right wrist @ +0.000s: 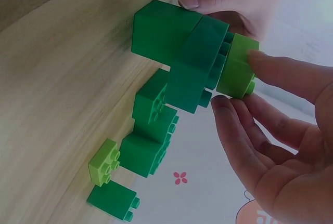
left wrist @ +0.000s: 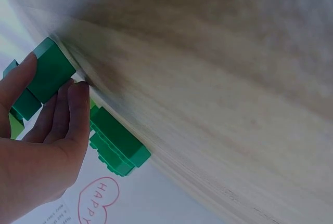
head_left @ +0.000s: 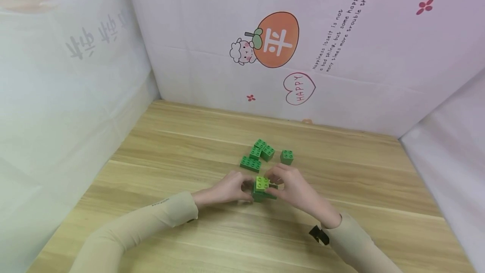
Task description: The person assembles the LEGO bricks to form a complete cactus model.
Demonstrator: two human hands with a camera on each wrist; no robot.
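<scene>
My left hand (head_left: pixel 229 188) grips a stack of green building bricks between thumb and fingers. The stack's lower brick (right wrist: pixel 161 29) stands on its base, with a longer green brick (right wrist: pixel 195 70) on top that overhangs it. With thumb and fingertips, my right hand (head_left: pixel 293 186) pinches a light green brick (right wrist: pixel 237 68) at the top of the long one. Studs show between these two in the right wrist view; whether the light green brick is pressed fully down I cannot tell. In the left wrist view, the left thumb and fingers (left wrist: pixel 49 125) lie on either side of the lower brick.
Behind the hands lie loose green bricks: a long one (head_left: pixel 250 164), several shorter ones (head_left: pixel 267 152) close together, and a single one (head_left: pixel 286 157) to the right. Another light green brick (right wrist: pixel 104 162) shows in the right wrist view. Printed cloth walls (head_left: pixel 212 75) enclose the wooden table (head_left: pixel 170 138).
</scene>
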